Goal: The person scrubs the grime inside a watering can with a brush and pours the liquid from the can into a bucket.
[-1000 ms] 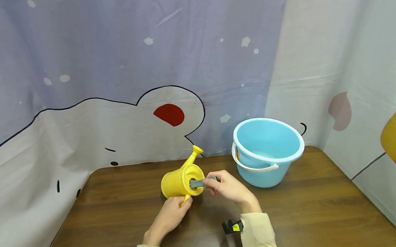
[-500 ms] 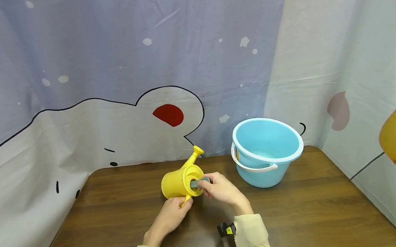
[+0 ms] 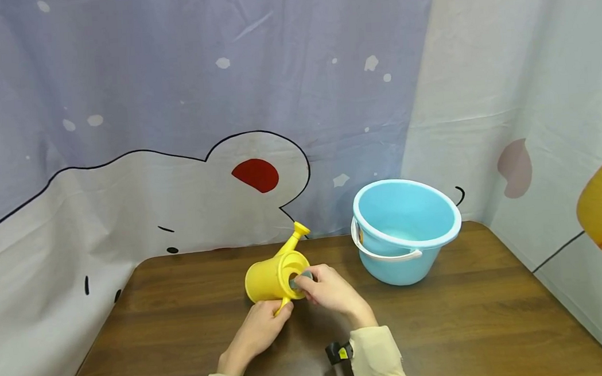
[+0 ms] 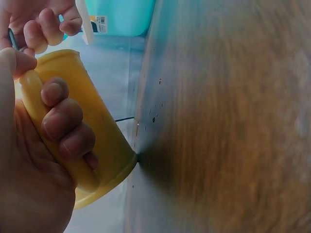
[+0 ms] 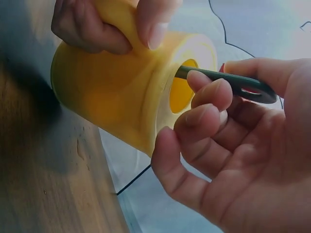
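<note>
A yellow watering can (image 3: 263, 280) leans on the table with its round opening turned toward the right hand. My left hand (image 3: 260, 327) grips its handle, and in the left wrist view the fingers of that hand (image 4: 58, 126) wrap around the handle. My right hand (image 3: 334, 294) pinches the end of a dark grey-green tool between thumb and fingers. In the right wrist view the tool (image 5: 233, 81) has a slot near its outer end, and its other end is inside the can's opening, hidden from sight.
A light blue bucket (image 3: 403, 267) with a white handle (image 3: 388, 258) stands at the back right of the wooden table (image 3: 474, 315). Behind the table hangs a printed curtain (image 3: 171, 104), with another stretch along the right side.
My right hand has moved left toward the can, and the tool has gone deeper into the opening. The left hand and the can have hardly moved.
</note>
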A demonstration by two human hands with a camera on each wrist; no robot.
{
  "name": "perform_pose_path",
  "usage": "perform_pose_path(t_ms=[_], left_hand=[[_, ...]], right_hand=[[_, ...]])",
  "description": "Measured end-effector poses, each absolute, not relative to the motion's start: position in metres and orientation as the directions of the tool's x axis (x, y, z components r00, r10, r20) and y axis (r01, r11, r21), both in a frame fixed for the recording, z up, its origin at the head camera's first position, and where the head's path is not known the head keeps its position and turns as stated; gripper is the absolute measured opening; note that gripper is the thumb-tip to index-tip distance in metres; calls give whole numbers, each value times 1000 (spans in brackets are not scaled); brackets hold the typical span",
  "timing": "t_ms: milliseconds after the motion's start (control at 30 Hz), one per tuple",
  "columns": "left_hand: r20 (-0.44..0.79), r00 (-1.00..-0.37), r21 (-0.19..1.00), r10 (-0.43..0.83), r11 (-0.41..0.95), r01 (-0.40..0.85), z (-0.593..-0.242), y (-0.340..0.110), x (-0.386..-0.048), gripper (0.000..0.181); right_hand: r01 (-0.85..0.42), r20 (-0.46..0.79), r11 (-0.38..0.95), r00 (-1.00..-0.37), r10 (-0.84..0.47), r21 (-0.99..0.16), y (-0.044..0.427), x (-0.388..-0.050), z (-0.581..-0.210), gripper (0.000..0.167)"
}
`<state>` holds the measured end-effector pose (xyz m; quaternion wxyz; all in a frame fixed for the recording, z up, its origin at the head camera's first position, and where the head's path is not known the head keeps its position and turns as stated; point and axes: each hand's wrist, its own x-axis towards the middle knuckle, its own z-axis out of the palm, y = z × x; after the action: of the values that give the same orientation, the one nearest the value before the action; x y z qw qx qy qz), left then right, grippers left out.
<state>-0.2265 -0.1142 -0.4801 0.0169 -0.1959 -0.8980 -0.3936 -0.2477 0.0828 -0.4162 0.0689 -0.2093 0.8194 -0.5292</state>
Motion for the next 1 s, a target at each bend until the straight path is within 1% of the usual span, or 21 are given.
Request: perform_pose_path(t_ms=[200, 433, 733, 1000], left_hand=[[195, -923, 701, 333, 611, 368, -481, -114, -227, 44], [208, -922, 699, 327, 610, 374, -481, -114, -226, 44], [220, -920, 690, 325, 615, 382, -482, -114, -226, 45], [214, -918, 693, 335, 610, 384, -482, -113, -226, 45]], right_hand=[[-308, 125, 339, -875, -468, -889, 85, -248, -415, 32], [-294, 120, 277, -854, -507, -915, 99, -247, -411, 33], [-250, 113, 218, -859, -499, -943, 116, -248, -404, 27], [-231, 114, 221, -891, -440, -948, 103, -246, -410, 33]])
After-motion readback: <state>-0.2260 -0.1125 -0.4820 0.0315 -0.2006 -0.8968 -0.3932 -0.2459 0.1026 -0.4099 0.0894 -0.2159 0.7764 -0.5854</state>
